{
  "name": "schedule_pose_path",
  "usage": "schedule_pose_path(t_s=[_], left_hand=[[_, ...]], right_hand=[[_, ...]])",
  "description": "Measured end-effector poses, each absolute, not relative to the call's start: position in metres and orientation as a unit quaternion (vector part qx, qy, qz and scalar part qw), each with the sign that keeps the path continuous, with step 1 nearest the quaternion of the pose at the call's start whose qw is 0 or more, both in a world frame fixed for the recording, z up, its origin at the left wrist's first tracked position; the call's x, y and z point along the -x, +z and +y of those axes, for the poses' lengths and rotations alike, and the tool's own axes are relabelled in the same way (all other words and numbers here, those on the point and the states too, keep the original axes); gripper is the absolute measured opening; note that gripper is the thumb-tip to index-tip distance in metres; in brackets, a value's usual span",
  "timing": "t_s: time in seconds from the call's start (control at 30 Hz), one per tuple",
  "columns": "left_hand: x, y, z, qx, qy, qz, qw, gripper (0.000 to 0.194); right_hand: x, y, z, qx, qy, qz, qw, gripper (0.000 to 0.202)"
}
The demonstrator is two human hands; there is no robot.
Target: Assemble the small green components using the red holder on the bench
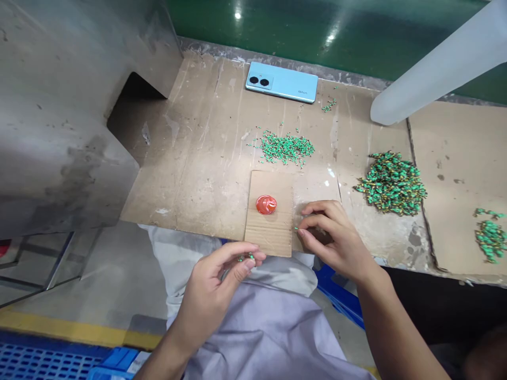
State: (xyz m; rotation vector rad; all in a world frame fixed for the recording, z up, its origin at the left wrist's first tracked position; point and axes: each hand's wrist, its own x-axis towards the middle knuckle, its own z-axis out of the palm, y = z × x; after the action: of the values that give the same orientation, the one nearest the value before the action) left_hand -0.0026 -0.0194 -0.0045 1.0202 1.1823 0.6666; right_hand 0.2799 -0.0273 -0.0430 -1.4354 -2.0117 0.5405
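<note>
My left hand (225, 279) is closed over the front edge of the table, with small green pieces (251, 256) pinched between its thumb and fingers. To the right, my right hand (332, 232) holds one tiny green piece (296, 228) at the tips of thumb and forefinger. Between the hands lies a rectangular piece of cardboard (273, 237), reaching slightly past the table edge. On it rests a small round red dab or dish (266, 205) with a glossy surface. Behind the cardboard is a scattered pile of tiny green pieces (287, 148).
A larger heap of green and brass-coloured pieces (392, 184) lies to the right, and another small pile (491, 240) farther right. A light blue phone (283, 82) lies at the back. A white tube (435, 63) slants in from upper right; a metal housing (59, 116) stands left.
</note>
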Motion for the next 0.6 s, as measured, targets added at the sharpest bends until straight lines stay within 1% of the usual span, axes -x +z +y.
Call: schedule_pose_path(t_s=[0.13,0.3,0.43,0.6], left_hand=[[-0.0010,-0.0049,-0.0209,-0.440,0.306,0.519,0.666,0.016],[-0.0049,-0.0001,-0.0197,-0.423,0.311,0.509,0.682,0.006],[-0.0053,0.0003,-0.0188,-0.385,0.338,0.478,0.713,0.006],[-0.0025,-0.0062,-0.0198,-0.336,0.340,0.466,0.745,0.012]], right_hand=[[-0.2774,-0.0450,-0.0261,0.543,0.200,-0.758,0.300,0.010],[-0.2770,-0.0452,-0.0249,0.547,0.200,-0.755,0.301,0.010],[-0.2781,-0.0459,-0.0255,0.544,0.201,-0.755,0.304,0.010],[-0.2783,-0.0466,-0.0258,0.544,0.204,-0.753,0.308,0.010]])
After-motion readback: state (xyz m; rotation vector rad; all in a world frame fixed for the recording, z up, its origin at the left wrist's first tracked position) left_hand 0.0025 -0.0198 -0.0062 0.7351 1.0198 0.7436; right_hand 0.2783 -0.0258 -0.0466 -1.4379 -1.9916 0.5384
